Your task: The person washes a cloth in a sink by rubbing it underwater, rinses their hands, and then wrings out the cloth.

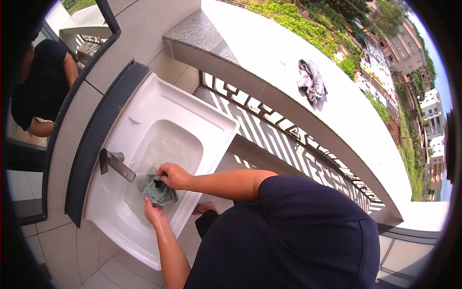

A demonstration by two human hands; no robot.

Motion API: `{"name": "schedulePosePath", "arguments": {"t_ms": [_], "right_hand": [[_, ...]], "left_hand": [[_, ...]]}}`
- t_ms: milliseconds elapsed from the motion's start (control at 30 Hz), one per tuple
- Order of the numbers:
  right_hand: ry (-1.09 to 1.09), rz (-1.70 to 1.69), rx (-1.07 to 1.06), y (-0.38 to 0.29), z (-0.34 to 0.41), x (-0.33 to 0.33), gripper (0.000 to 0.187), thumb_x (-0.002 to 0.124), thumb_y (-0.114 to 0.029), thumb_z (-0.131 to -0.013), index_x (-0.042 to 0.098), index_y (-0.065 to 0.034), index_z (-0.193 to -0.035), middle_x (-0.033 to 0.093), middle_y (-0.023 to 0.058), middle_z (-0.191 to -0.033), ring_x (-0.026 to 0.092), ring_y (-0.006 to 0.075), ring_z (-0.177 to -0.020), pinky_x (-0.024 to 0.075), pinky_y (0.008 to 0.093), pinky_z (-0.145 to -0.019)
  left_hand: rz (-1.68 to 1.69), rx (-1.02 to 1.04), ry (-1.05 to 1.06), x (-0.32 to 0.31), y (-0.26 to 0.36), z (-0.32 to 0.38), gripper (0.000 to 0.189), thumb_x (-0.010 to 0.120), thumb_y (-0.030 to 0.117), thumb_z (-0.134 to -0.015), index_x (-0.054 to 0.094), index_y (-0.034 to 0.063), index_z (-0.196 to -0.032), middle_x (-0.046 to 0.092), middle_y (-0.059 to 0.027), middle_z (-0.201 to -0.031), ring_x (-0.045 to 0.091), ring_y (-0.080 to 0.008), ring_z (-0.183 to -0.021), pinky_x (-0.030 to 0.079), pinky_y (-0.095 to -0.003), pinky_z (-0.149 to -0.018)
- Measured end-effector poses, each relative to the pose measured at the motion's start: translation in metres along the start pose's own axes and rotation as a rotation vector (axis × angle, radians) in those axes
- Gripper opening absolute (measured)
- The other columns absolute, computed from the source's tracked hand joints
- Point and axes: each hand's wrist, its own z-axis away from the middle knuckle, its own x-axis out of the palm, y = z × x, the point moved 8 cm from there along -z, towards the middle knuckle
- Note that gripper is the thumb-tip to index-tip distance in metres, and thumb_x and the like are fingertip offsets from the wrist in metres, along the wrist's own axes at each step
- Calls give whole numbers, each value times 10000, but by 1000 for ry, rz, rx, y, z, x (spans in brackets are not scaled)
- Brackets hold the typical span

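A wet grey-green cloth (160,193) is bunched between my two hands over the white washbasin (216,123). My right hand (175,176) pinches its upper edge with bent fingers. From below, my left hand (155,213) holds the cloth's lower edge, the thumb showing at its side; the other fingers are partly hidden. The metal faucet (122,168) points at the basin, its spout end just left of the cloth. Rippled, cloudy water (169,144) lies in the bowl, and part of the cloth hangs at its surface.
A dark ledge (104,137) runs behind the basin, below a framed mirror (43,86) on the tiled wall. To the right stands a stone-topped parapet (260,47) with a crumpled patterned cloth (312,81) on it. Below its top is a metal railing (267,112).
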Motion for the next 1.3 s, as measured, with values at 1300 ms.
{"name": "schedulePosePath", "arguments": {"t_ms": [1300], "right_hand": [[49, -132, 94, -23, 7, -79, 193, 625, -203, -858, 574, -19, -875, 606, 179, -777, 600, 315, -740, 479, 429, -674]], "left_hand": [[-430, 526, -356, 89, 63, 46, 542, 628, 123, -991, 461, 7, -1494, 649, -61, -1212, 635, -145, -1023, 496, -302, -803]]}}
